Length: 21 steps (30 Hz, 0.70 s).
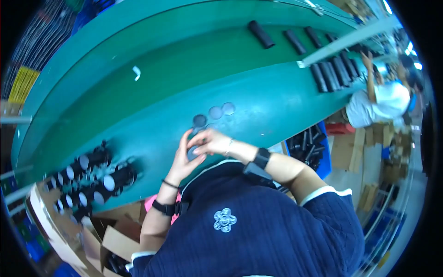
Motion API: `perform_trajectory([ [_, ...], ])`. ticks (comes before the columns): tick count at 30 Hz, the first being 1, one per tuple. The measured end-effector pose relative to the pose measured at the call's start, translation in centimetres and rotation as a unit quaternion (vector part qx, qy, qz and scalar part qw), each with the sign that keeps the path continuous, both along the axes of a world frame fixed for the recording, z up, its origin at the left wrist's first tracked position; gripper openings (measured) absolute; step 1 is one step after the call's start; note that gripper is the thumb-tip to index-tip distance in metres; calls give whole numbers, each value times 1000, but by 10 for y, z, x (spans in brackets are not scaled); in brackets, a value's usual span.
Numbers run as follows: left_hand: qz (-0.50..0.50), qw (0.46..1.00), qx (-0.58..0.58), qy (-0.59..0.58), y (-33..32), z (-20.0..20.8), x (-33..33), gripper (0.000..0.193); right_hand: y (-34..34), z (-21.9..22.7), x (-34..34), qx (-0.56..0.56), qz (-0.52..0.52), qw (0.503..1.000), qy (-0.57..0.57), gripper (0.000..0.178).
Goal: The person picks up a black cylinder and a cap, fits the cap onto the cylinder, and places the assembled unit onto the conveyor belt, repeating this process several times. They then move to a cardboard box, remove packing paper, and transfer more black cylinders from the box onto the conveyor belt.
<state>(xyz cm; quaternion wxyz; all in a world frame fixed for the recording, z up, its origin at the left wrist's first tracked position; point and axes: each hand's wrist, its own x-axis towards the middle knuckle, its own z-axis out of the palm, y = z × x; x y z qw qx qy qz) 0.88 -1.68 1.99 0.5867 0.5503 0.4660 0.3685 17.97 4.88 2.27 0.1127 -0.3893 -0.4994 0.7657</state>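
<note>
Close in front of my body, over the green work surface, both hands meet around a round grey disc-like piece. My left hand curls round its left side, thumb and fingers on it. My right hand reaches over from the right with its fingers bent onto the same piece. Just beyond the hands lie a dark round disc and two lighter grey discs, one nearer and one farther right. Another disc is partly hidden behind my right hand.
Black cylinders with pale round ends stand grouped at the left. Black tubes lie at the far right, near a seated co-worker. A blue bin of black parts sits beside the bench; open cardboard boxes are at lower left.
</note>
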Motion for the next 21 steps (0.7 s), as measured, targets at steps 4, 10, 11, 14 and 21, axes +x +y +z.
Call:
perform_trajectory([
  [4, 42, 999, 5, -2, 15, -6, -6, 83, 11, -16, -19, 149, -39, 988, -15, 23],
  [10, 173, 910, -149, -345, 13, 11, -29, 58, 2, -15, -2, 252, 7, 967, 37, 78],
  [11, 175, 885, -145, -407, 24, 13, -32, 57, 5, -21, 0, 369, 76, 926, 19, 94],
  [14, 222, 845, -171, -455, 58, 28, -19, 58, 23, -32, 9, 286, 64, 953, 75, 88],
  [21, 295, 883, -271, -246, 34, -10, -51, 44, 223, -55, 82, 429, -231, 816, -310, 74],
])
